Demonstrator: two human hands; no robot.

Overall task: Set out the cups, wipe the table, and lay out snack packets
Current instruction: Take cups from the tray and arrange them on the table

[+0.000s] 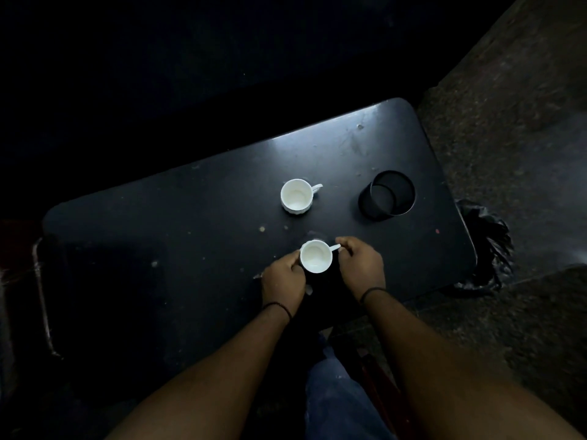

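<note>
Nearest the person, both hands are closed on one white cup (pixel 316 256). The left hand (pixel 283 278) cups its left wall, and its grip is wrapped on the body. The right hand (pixel 360 264) pinches the small handle, which points right and a little away. So the cup sits squarely between the two grips, near the front edge of the dark table (pixel 178 217). Whether its base is touching the table or just above it cannot be told in this dim light.

The relation that matters is the line from this cup to the far cup (pixel 297 195). That one stands upright, farther back and slightly to the left, well apart, its handle also pointing right. The two handles run roughly parallel. If the near cup is to be set out to match, I judge it needs little turning, only a setting down or a short slide. The right hand, holding the handle, would steer it.

Farther right stands a black mesh holder (pixel 387 195), apart from both cups. Pale crumbs and smears dot the table, so wiping looks not yet done. No snack packets are visible.
</note>
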